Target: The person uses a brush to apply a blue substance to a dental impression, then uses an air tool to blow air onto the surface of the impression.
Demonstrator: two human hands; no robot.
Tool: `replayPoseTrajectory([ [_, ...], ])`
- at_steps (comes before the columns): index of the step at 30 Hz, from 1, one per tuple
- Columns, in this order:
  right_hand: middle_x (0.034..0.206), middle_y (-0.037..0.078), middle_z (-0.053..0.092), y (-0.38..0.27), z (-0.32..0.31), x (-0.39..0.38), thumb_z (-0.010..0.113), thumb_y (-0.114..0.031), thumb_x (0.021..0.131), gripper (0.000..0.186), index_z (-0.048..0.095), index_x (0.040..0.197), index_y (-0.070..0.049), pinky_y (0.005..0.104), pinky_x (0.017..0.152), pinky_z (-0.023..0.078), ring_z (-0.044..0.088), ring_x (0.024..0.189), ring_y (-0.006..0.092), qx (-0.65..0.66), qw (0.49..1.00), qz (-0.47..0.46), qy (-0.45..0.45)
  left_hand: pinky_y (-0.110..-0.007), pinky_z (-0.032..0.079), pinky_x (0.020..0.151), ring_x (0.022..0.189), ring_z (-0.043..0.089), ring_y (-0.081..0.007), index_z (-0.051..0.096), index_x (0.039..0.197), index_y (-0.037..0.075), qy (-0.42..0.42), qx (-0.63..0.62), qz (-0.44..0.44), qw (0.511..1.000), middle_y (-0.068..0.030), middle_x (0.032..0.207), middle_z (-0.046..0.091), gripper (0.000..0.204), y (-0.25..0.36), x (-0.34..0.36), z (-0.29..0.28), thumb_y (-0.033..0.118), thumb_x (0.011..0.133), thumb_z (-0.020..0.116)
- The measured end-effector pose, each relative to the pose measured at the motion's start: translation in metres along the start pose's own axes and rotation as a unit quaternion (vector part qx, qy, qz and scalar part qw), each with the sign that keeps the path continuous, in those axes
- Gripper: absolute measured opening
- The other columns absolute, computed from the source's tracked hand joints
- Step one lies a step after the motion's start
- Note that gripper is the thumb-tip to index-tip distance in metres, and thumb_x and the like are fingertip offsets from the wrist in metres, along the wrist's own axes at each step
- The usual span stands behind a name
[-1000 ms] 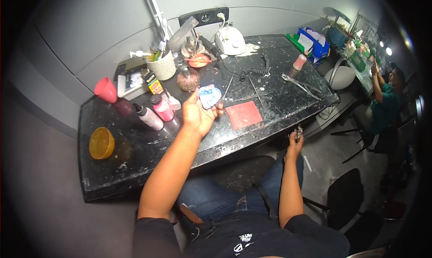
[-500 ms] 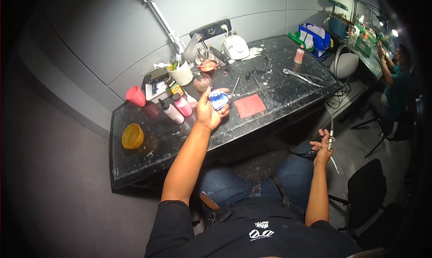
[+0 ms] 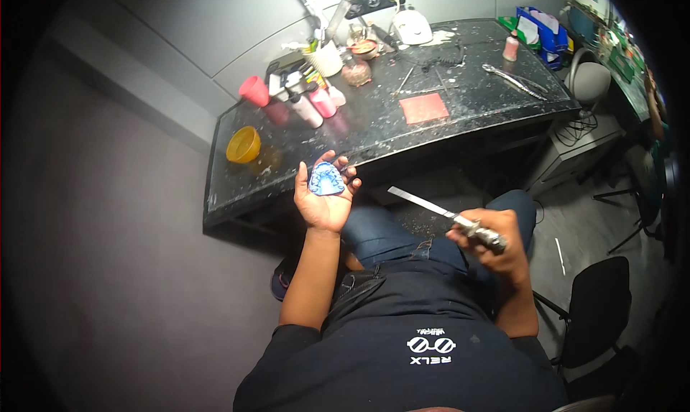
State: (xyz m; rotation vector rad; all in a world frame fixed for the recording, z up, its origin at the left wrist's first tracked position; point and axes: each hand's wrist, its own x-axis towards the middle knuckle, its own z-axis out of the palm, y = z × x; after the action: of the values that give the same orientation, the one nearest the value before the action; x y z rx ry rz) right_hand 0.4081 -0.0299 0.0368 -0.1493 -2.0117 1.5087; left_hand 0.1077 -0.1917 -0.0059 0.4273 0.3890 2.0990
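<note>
On the palm of my left hand (image 3: 323, 200) rests a blue horseshoe-shaped dental cast (image 3: 327, 180) with its row of teeth showing. The fingers curl round its far edge, just off the front of the bench. My right hand (image 3: 496, 243) is closed round the patterned handle of a knife (image 3: 424, 204) with a long flat metal blade. The blade points left toward the cast, with a gap between them. Both hands are above my lap.
The dark workbench (image 3: 302, 168) holds a yellow bowl (image 3: 244, 145), a red cup (image 3: 254, 91), several bottles (image 3: 321, 102), a pink sheet (image 3: 424, 108), thin tools and metal pliers (image 3: 514, 80). A black chair (image 3: 595, 311) stands at right. At the far right edge a person sits partly visible.
My left hand has drawn the cast back from over the bench toward me. My right hand has come in from the right and swung the knife blade leftward. The view has shifted too.
</note>
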Motion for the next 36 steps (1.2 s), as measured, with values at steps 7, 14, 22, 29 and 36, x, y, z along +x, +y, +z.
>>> replayPoseTrajectory([
  [7, 0.074, 0.011, 0.07, -0.011, 0.044, -0.006, 0.076, -0.004, 0.077, 0.012, 0.07, 0.087, -0.004, 0.0312, 0.057, 0.054, 0.069, 0.062, 0.026, -0.129, 0.99, -0.031, -0.039, -0.044, 0.052, 0.07, 0.09, 0.064, -0.0325, 0.061, 0.121, 0.002, 0.032, 0.109, 0.06, 0.992, -0.018, 0.108, 0.067, 0.051, 0.011, -0.027, 0.007, 0.047, 0.1, 0.045],
  [14, 0.074, 0.011, 0.069, -0.012, 0.045, -0.008, 0.074, -0.003, 0.076, 0.012, 0.07, 0.087, -0.005, 0.0322, 0.057, 0.053, 0.069, 0.062, 0.0259, -0.14, 0.989, -0.011, -0.038, -0.047, 0.055, 0.07, 0.088, 0.066, -0.0339, 0.06, 0.121, 0.001, 0.037, 0.132, 0.062, 0.989, -0.02, 0.106, 0.067, 0.052, -0.007, -0.033, 0.015, 0.046, 0.101, 0.043],
  [22, 0.077, 0.01, 0.071, -0.014, 0.042, -0.008, 0.072, 0.0, 0.076, 0.013, 0.071, 0.088, -0.005, 0.0311, 0.058, 0.054, 0.07, 0.063, 0.0252, -0.087, 0.996, -0.01, -0.02, -0.049, 0.057, 0.071, 0.09, 0.067, -0.0346, 0.056, 0.124, -0.002, 0.029, 0.155, 0.064, 0.985, -0.0226, 0.109, 0.065, 0.054, -0.023, -0.035, 0.034, 0.044, 0.102, 0.04],
  [29, 0.078, 0.011, 0.071, -0.013, 0.039, -0.01, 0.072, 0.0, 0.077, 0.013, 0.071, 0.09, -0.004, 0.0302, 0.059, 0.054, 0.071, 0.065, 0.0247, -0.098, 0.995, -0.011, -0.011, -0.056, 0.058, 0.077, 0.097, 0.066, -0.0366, 0.051, 0.13, -0.001, 0.022, 0.15, 0.067, 0.986, -0.0241, 0.114, 0.063, 0.053, -0.038, -0.037, 0.042, 0.043, 0.103, 0.039],
  [36, 0.08, 0.013, 0.071, -0.016, 0.031, -0.013, 0.072, -0.001, 0.078, 0.011, 0.07, 0.089, -0.002, 0.0309, 0.059, 0.054, 0.071, 0.065, 0.0252, -0.088, 0.996, -0.003, -0.004, -0.06, 0.054, 0.089, 0.105, 0.063, -0.0376, 0.047, 0.132, 0.003, 0.044, 0.15, 0.072, 0.985, -0.024, 0.116, 0.06, 0.049, -0.053, -0.036, 0.056, 0.044, 0.105, 0.04],
])
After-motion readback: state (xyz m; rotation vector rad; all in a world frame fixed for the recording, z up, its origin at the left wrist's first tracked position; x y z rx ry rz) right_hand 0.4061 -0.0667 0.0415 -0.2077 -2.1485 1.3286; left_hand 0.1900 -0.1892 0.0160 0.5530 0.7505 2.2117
